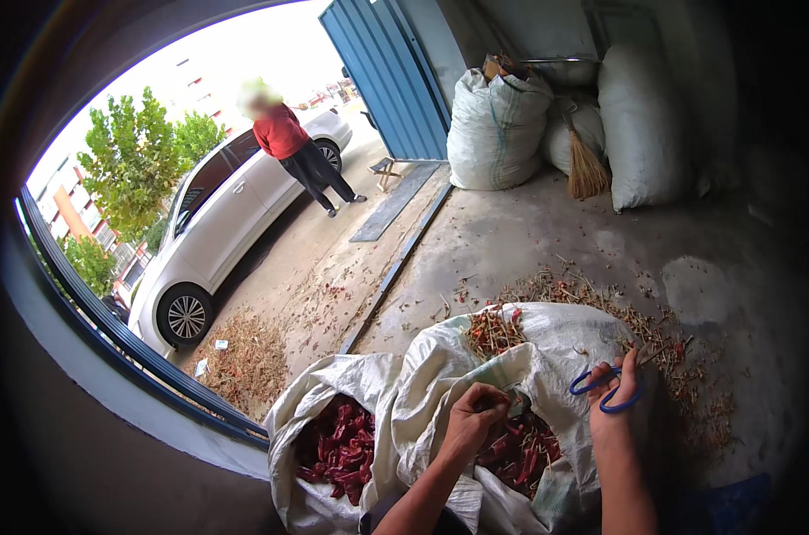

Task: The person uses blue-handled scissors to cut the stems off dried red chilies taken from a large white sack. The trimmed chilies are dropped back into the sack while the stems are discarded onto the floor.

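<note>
My right hand (608, 388) holds a pair of scissors with blue handles (620, 406), its metal blades pointing up and to the right. Curled fingers close my left hand (477, 414) above an open white woven sack (438, 394); whether anything is in them is hidden. Dark red dried chili peppers (521, 455) fill that sack's mouth below the hand. To the left, a second white woven sack (331, 374) stands open with more dried red chili peppers (343, 445) inside. A small heap of cut stems (495, 332) rests on the upper fold of the nearer sack.
Stems litter the concrete floor (578, 287) beyond the sacks. Stuffed white sacks (501, 134) and a straw broom (585, 160) line the back wall. Outside the blue metal door (384, 80), a person in a red top (283, 136) stands beside a white car (224, 200) and a small stool (383, 172).
</note>
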Demonstrator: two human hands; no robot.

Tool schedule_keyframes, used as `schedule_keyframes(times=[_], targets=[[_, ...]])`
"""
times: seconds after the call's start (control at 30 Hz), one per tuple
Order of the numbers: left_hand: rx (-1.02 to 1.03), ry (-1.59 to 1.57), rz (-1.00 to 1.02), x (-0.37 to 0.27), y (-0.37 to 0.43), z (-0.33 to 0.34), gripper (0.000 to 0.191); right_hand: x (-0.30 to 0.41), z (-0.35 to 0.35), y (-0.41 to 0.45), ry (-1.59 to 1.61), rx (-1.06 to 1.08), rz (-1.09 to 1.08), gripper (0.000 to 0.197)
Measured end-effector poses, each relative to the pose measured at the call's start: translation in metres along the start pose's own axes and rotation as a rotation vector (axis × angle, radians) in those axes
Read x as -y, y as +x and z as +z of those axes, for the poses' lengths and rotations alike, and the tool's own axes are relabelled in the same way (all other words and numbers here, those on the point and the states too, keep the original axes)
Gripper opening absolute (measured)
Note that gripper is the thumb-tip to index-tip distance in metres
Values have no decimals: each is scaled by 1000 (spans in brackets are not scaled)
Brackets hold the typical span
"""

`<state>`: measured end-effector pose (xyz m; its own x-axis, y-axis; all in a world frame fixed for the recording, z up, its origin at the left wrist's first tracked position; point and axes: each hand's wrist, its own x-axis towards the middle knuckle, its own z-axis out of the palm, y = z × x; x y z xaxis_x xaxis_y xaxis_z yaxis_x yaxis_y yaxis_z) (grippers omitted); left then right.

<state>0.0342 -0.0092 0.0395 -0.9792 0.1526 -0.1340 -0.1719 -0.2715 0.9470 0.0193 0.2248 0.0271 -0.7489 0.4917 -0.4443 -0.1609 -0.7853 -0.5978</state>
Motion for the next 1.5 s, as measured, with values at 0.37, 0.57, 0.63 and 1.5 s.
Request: schedule_keyframes(times=[0.37,0.57,0.63,1.5], targets=[[-44,222,-81,-1,0,-1,23,17,24,-14,-330,337,-797,31],[-8,190,-43,5,3,-8,21,-13,10,-57,-586,420,-537,27],[18,154,-52,2,1,1,26,-33,-10,-70,-726,646,-417,23],[109,914,0,3,-4,4,15,-58,-13,-83,-1131,720,-454,40]])
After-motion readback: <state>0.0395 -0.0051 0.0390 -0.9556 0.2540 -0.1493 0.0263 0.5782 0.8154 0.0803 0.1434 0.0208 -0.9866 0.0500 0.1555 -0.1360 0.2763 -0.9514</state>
